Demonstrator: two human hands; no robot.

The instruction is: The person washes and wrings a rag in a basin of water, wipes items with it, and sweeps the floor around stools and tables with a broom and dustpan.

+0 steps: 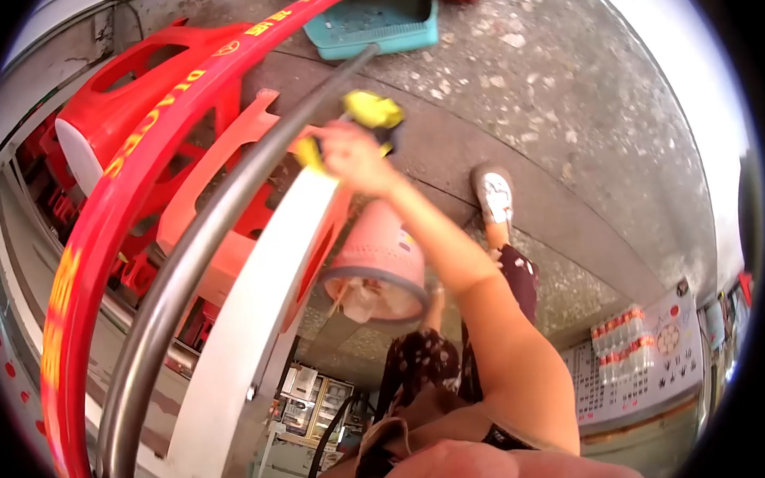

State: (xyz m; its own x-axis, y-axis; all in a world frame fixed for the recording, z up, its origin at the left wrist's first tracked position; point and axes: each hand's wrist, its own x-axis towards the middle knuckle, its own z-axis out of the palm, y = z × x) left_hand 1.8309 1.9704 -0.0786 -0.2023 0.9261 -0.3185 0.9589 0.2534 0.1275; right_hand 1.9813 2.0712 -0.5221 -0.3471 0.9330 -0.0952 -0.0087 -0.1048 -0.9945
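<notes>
My right hand (356, 158) is closed around a yellow and black thing (375, 109), blurred by motion, whose kind I cannot make out. Yellow shows on both sides of the fingers. The hand is over the far end of a long white panel (259, 311); whether it touches the panel I cannot tell. Just below the wrist is a pink waste bin (381, 239) with a pale bag or crumpled paper in its mouth. My left hand is outside the picture.
A grey metal pole (185, 246) and a red curved bar (103, 207) with yellow lettering cross the left side. Red plastic stools (153, 62) stand behind them. A teal basin (375, 28) lies on the floor at the top. A printed panel (639, 356) is at right.
</notes>
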